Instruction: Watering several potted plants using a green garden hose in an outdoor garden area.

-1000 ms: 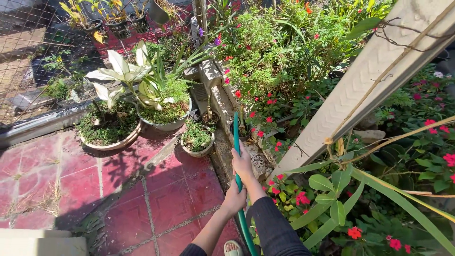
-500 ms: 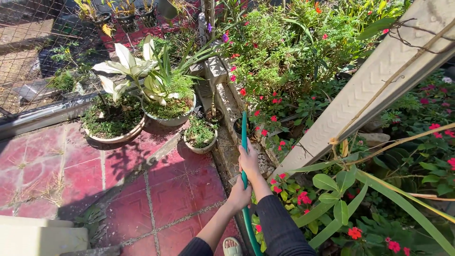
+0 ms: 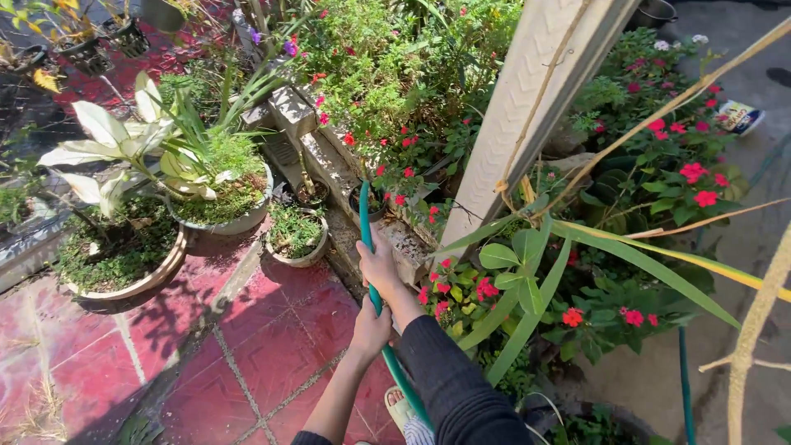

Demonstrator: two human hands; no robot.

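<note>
step: watering the flowers | both hands — right hand (image 3: 380, 265) ahead, left hand (image 3: 370, 327) behind — clamped on green rubber garden hose (image 3: 365, 216) | nozzle over small dark pot (image 3: 368, 203) | next: likely needs steady aim at the soil

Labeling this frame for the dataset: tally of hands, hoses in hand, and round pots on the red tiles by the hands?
Hands: 2, left hand and right hand, both gripping the hose
Green hose: 1
Round pots on the tiles: 3, large shallow pot, white-leafed plant pot, small pot
Total: 6
</note>
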